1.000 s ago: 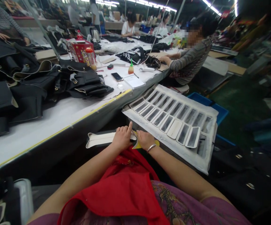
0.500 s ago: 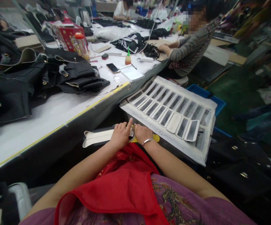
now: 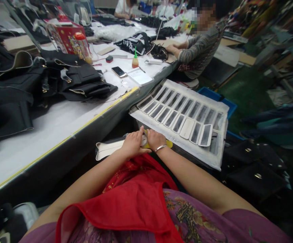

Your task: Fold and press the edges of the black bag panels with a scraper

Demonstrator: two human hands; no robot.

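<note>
In front of the red apron, my left hand (image 3: 133,144) is closed on a cream-and-black bag piece (image 3: 109,148), a long folded strip with a pale lining that sticks out to the left. Right beside it, my right hand (image 3: 155,139) has its fingers curled around a yellow tool (image 3: 170,144). Parts of the tool show between the hands and past the right wrist; its kind is hidden. To the right lies a whitish board (image 3: 218,162) bearing rows of pale-rimmed rectangular pieces (image 3: 187,128) with dark middles.
A long white worktable (image 3: 60,135) runs along the left, with black bags (image 3: 85,81), a phone (image 3: 119,72), a notebook (image 3: 141,77) and a glue bottle (image 3: 135,61). A co-worker (image 3: 199,50) sits beyond. Blue crates (image 3: 231,109) and black bags (image 3: 258,175) are at the right.
The bag piece and my left hand have shifted slightly right. More of the yellow tool shows between my hands. The view has turned a little to the right.
</note>
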